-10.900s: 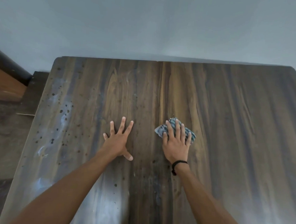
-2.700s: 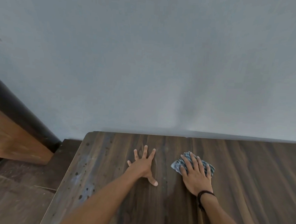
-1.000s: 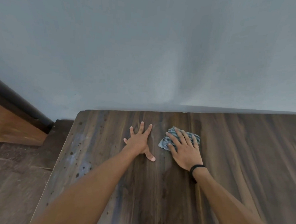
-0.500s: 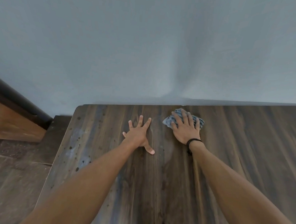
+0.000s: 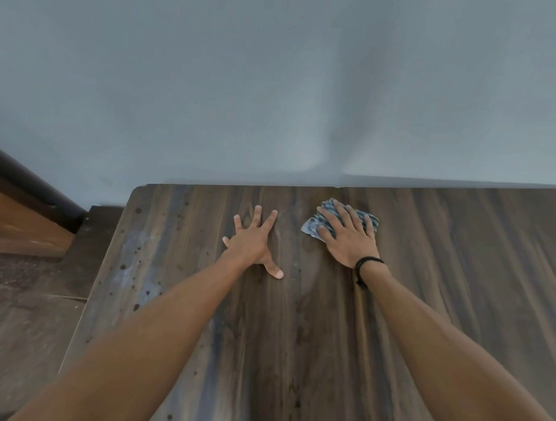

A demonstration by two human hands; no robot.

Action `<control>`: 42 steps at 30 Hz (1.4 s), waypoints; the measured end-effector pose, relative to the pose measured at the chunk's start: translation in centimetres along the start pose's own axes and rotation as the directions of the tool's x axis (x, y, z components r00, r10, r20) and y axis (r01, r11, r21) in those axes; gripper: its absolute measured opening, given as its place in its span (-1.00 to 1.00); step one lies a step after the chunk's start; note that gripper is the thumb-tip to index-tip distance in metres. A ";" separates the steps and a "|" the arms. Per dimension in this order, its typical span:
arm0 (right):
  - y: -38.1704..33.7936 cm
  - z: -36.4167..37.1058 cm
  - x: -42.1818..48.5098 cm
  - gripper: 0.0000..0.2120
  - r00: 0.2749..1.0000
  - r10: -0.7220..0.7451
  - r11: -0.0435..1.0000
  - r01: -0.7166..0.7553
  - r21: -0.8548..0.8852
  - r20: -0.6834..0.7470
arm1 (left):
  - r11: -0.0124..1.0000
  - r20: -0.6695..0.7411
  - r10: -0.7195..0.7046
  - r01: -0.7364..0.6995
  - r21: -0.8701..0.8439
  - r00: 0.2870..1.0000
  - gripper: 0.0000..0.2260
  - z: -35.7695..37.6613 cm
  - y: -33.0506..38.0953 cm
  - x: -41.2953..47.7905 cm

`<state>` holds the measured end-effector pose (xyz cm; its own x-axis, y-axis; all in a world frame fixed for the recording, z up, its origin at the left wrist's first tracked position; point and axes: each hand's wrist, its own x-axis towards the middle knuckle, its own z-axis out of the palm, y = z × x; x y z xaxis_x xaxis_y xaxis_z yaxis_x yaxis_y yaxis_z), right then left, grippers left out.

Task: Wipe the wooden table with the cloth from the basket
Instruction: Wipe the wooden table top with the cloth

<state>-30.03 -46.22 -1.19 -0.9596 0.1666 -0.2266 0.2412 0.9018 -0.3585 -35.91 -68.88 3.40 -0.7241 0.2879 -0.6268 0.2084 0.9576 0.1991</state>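
Note:
A dark wooden table point(image 5: 443, 283) fills the lower part of the head view, its far edge against a grey wall. My right hand point(image 5: 349, 243) presses flat on a folded blue-grey striped cloth point(image 5: 311, 226) near the table's far edge; the cloth shows beyond my fingers and to their left. A black band circles that wrist. My left hand point(image 5: 252, 244) lies flat on the bare wood to the left of the cloth, fingers spread, holding nothing. No basket is in view.
The grey wall point(image 5: 277, 81) rises right behind the table's far edge. Dark spots and pale smears mark the table's left strip point(image 5: 138, 267). Beyond the left edge lie a dark wood floor point(image 5: 23, 309) and a brown wooden piece point(image 5: 12, 222).
My right hand has drawn the cloth slightly back from the far edge and to the right over the last half second. My left hand stays planted in the same spot.

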 end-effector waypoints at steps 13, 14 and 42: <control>-1.2 1.6 -2.1 -0.50 0.982 0.148 0.989 -0.144 0.042 -0.118 | 1.000 -0.007 -0.018 0.018 0.004 1.000 0.35 0.0 -0.1 0.1; -1.9 1.7 -2.2 -0.50 0.979 0.164 0.986 -0.159 0.052 -0.124 | 1.000 -0.008 -0.019 0.019 0.007 1.000 0.35 0.1 -0.1 0.1; -4.1 0.6 5.3 -0.49 0.993 -0.120 0.990 0.120 -0.071 0.009 | 1.000 -0.012 -0.016 0.016 -0.008 1.000 0.39 0.3 -0.2 0.2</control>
<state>-36.00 -49.30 -1.49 -0.9802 0.0538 -0.1907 0.1134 0.9415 -0.3175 -35.88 -68.97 2.97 -0.7352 0.2726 -0.6206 0.1915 0.9618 0.1955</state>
